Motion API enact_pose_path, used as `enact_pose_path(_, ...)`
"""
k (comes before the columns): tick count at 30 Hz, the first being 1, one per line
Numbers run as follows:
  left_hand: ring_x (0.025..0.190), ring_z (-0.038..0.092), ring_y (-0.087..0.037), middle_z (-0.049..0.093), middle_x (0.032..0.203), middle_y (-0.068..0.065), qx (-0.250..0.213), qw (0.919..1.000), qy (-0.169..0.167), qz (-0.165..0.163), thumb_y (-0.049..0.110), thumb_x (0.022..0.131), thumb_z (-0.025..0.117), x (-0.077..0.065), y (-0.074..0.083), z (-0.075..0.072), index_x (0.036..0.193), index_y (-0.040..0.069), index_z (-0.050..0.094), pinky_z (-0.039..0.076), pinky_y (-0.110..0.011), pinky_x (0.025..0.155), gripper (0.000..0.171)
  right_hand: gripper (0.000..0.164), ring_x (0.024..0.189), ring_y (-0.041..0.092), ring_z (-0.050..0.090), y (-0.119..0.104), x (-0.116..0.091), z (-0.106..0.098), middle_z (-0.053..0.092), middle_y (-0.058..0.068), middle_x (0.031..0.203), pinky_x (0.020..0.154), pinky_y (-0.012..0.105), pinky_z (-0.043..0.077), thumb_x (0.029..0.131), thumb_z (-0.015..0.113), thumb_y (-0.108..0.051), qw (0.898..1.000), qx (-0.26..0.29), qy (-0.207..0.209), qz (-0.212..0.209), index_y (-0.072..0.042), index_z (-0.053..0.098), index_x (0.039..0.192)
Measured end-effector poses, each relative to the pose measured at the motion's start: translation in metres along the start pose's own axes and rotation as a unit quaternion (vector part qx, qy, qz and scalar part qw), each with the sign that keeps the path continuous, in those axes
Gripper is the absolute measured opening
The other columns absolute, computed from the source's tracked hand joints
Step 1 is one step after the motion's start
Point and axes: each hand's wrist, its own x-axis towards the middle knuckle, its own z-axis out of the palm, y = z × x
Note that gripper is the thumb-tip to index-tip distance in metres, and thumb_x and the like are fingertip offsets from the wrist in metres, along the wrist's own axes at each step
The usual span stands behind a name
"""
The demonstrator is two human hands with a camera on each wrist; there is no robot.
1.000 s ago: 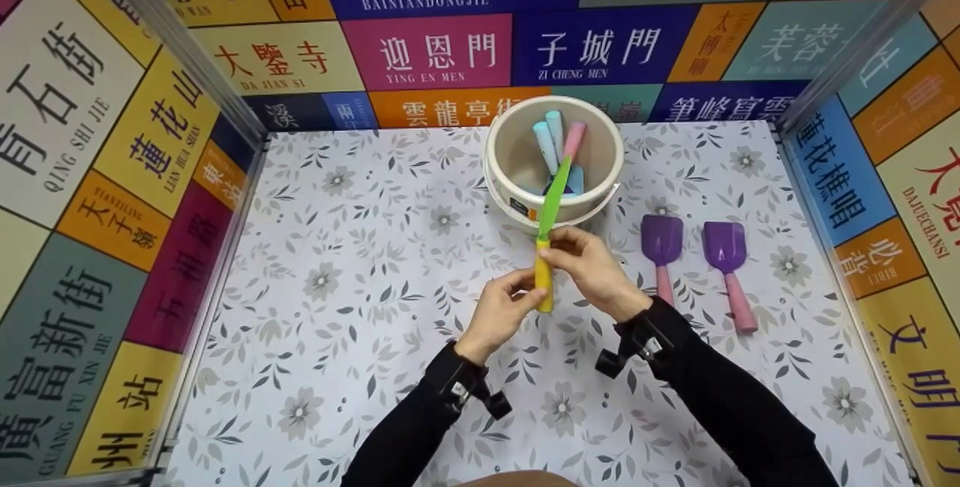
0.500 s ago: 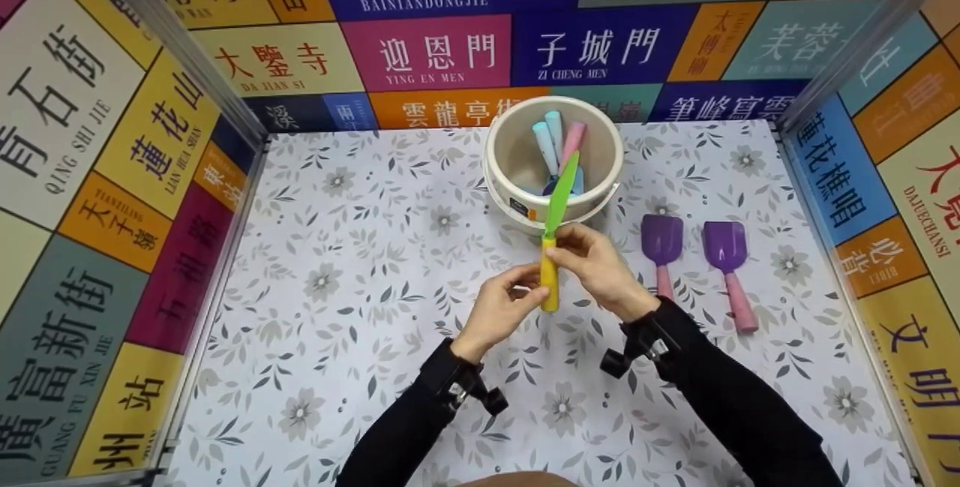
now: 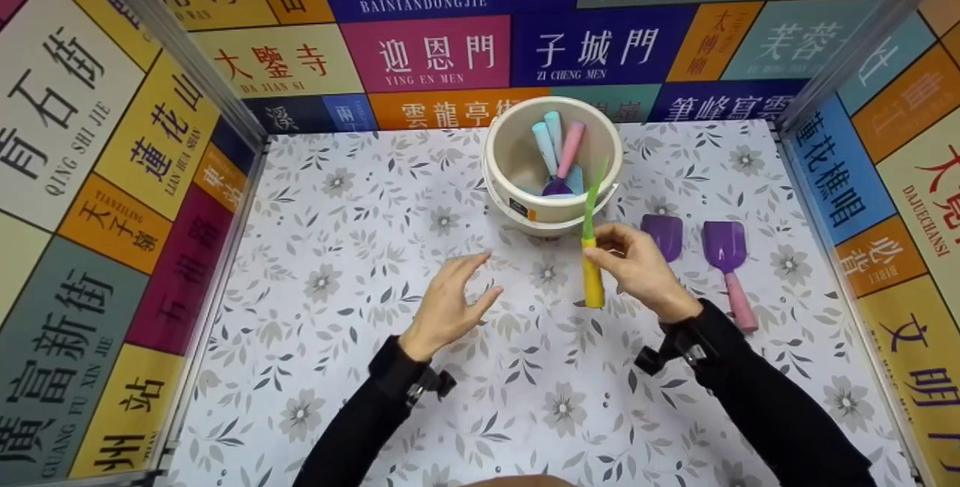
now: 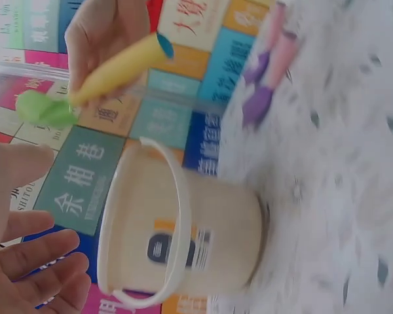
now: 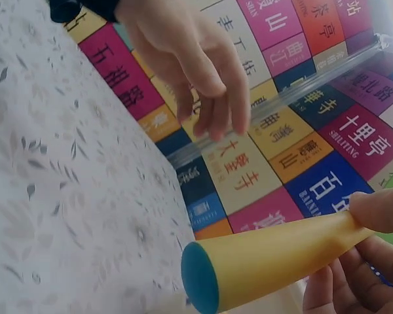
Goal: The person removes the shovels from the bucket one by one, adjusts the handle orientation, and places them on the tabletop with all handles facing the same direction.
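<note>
A small shovel (image 3: 593, 269) with a green blade and a yellow handle is pinched between the thumb and fingers of my right hand (image 3: 637, 269), blade pointing up. In the right wrist view the blue end of its handle (image 5: 200, 278) faces the camera. My left hand (image 3: 448, 307) is apart from it to the left, thumb and fingers spread, holding nothing. Behind the shovel stands a cream bucket (image 3: 517, 213), its rim overlapped by the blade in the head view. Inside the bucket are two light-blue handles (image 3: 545, 143) and a pink-handled purple shovel (image 3: 573, 149).
Two purple shovels with pink handles lie on the table to the right: one (image 3: 725, 247) in full view, the other (image 3: 666, 235) partly behind my right hand. Walls with colourful lettered panels (image 3: 442, 52) enclose the flower-patterned table (image 3: 322, 367) at the back and sides.
My left hand has let go of the yellow handle and drawn back left and down. My right hand has moved right with the shovel, whose blade now shows nearly edge-on.
</note>
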Motion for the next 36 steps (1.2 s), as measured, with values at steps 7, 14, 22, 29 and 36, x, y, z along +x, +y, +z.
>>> enact_pose_path(7, 0.113, 0.074, -0.037, 0.078, 0.121, -0.023, 0.147, 0.9873, 0.032, 0.051, 0.016, 0.089, 0.091, -0.018, -0.027, -0.019, 0.128, -0.007, 0.074, 0.065, -0.048, 0.101, 0.048, 0.029, 0.094, -0.002, 0.066, 0.017, -0.010, -0.024, 0.075, -0.004, 0.105, 0.087, 0.017, 0.056, 0.107, 0.074, -0.008, 0.998, -0.054, 0.025, 0.023, 0.010, 0.068, 0.129)
enact_pose_path(14, 0.109, 0.074, -0.039, 0.079, 0.117, -0.023, 0.194, 0.9807, 0.022, 0.009, 0.018, 0.088, 0.091, -0.043, -0.048, -0.034, 0.123, -0.007, 0.074, 0.064, -0.052, 0.098, 0.046, 0.030, 0.090, 0.001, 0.065, 0.033, -0.015, -0.036, 0.076, 0.001, 0.103, 0.083, 0.016, 0.055, 0.106, 0.076, -0.013, 0.994, -0.096, 0.035, 0.048, 0.009, 0.069, 0.126)
enact_pose_path(22, 0.108, 0.074, -0.044, 0.077, 0.116, -0.027, 0.191, 0.9806, 0.034, -0.027, 0.016, 0.090, 0.089, -0.063, -0.064, -0.045, 0.124, -0.009, 0.073, 0.064, -0.057, 0.096, 0.045, 0.032, 0.092, 0.008, 0.061, 0.051, -0.012, -0.041, 0.073, 0.004, 0.103, 0.080, 0.014, 0.052, 0.106, 0.076, -0.016, 0.987, -0.130, 0.038, 0.088, 0.009, 0.068, 0.126)
enact_pose_path(29, 0.109, 0.073, -0.043, 0.077, 0.115, -0.025, 0.197, 0.9788, 0.028, -0.049, 0.015, 0.091, 0.087, -0.072, -0.069, -0.047, 0.125, -0.008, 0.073, 0.063, -0.058, 0.094, 0.043, 0.032, 0.083, 0.005, 0.062, 0.078, -0.004, -0.038, 0.070, 0.001, 0.099, 0.072, 0.018, 0.056, 0.107, 0.073, -0.012, 0.986, -0.085, 0.023, 0.143, 0.013, 0.064, 0.125)
enact_pose_path(36, 0.106, 0.073, -0.043, 0.077, 0.113, -0.025, 0.194, 0.9795, 0.034, -0.042, 0.017, 0.090, 0.089, -0.075, -0.070, -0.044, 0.123, -0.006, 0.073, 0.063, -0.056, 0.093, 0.043, 0.031, 0.077, 0.007, 0.060, 0.102, 0.008, -0.026, 0.065, 0.001, 0.094, 0.068, 0.020, 0.060, 0.104, 0.075, -0.008, 0.981, -0.069, 0.008, 0.181, 0.016, 0.064, 0.120)
